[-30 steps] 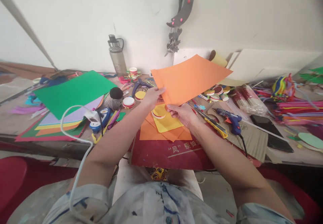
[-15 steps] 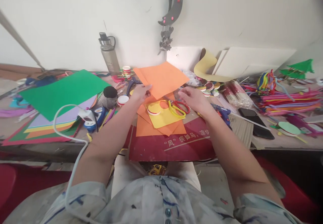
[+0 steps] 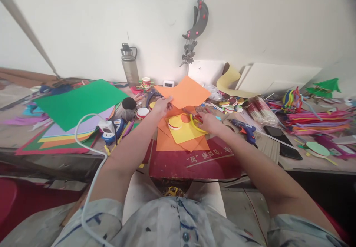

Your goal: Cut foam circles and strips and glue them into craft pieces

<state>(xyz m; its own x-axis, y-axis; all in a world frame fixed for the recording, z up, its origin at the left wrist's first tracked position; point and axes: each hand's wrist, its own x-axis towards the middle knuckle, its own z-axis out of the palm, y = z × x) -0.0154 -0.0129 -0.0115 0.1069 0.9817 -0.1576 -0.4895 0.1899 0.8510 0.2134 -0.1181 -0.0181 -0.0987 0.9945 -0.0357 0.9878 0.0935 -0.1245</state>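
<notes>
While left hand (image 3: 161, 107) pinches: orange sheet (image 3: 191, 93)
Right hand (image 3: 210, 123): just closed round scissors (image 3: 197, 118)
Both hands: now occupied

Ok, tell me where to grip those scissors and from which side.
Best take the scissors by the handle loops, probably from the near right: the loops lie at the right hand, while the blades point away, far and leftward.

Near the white wall (image 3: 83, 28), I saw a grey bottle (image 3: 130, 69) which stood upright. A dark crescent ornament (image 3: 203, 20) was hanging on this wall. At the right of the bench (image 3: 9, 137), a black phone (image 3: 289, 153) lay between a blue glue gun (image 3: 250, 132) and many colourful fuzzy sticks (image 3: 317, 119).
</notes>
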